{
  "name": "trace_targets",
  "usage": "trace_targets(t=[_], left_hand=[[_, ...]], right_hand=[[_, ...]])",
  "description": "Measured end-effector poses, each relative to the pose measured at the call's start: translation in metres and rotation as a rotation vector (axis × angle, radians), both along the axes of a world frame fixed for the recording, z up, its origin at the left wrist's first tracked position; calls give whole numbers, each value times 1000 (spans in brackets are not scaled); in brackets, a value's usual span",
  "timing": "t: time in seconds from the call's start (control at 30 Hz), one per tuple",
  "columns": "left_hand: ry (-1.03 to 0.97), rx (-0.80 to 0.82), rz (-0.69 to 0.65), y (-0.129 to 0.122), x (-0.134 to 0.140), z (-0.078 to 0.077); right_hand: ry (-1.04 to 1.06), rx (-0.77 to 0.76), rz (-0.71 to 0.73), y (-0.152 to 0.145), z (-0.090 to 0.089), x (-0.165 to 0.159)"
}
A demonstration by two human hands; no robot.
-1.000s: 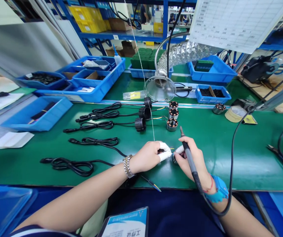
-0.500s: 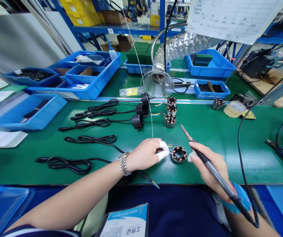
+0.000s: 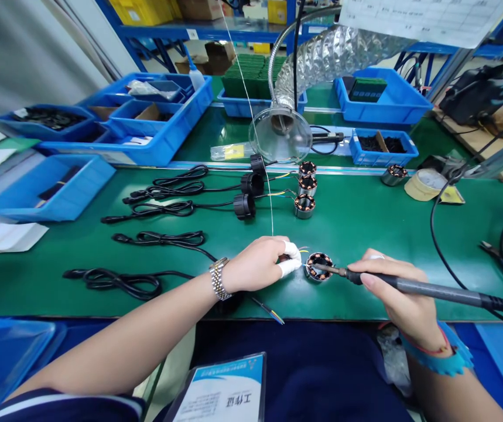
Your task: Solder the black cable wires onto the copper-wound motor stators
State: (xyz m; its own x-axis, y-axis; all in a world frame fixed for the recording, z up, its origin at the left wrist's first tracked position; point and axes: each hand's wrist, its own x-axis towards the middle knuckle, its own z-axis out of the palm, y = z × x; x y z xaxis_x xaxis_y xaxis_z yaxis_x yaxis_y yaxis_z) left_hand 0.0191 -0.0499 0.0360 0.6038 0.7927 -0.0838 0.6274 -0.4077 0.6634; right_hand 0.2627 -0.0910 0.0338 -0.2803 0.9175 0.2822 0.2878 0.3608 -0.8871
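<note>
My right hand (image 3: 403,287) is closed round the dark handle of a soldering iron (image 3: 431,288). The iron lies nearly level, its tip over the near motor stator (image 3: 320,275), a metal ring with copper windings. Left of that ring, my left hand (image 3: 265,262) pinches with white-covered thumb and finger. Solder wire (image 3: 248,99) runs down from above into this hand, and a thin wire end shows between the fingertips and the stator. Short coloured leads stick out just behind the fingers. A black cable with bare coloured ends (image 3: 271,312) passes beneath my left wrist.
Behind my hands stand several stators (image 3: 304,206) wired to black caps (image 3: 244,207) and coiled cables (image 3: 163,209). A clear fume hood (image 3: 281,136) hangs at the back centre. Blue bins (image 3: 385,97) line the far side. Pliers (image 3: 490,249) lie at the right.
My right hand has swung the soldering iron down and left, from beside the stator to over its windings. My left hand keeps its pinch. The view has tilted slightly downward.
</note>
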Motion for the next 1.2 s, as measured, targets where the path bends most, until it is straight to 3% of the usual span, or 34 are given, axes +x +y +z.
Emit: trace_targets(t=[1.2], left_hand=[[13, 0, -2, 1, 2, 0]], right_hand=[[27, -43, 10, 1, 1, -5]])
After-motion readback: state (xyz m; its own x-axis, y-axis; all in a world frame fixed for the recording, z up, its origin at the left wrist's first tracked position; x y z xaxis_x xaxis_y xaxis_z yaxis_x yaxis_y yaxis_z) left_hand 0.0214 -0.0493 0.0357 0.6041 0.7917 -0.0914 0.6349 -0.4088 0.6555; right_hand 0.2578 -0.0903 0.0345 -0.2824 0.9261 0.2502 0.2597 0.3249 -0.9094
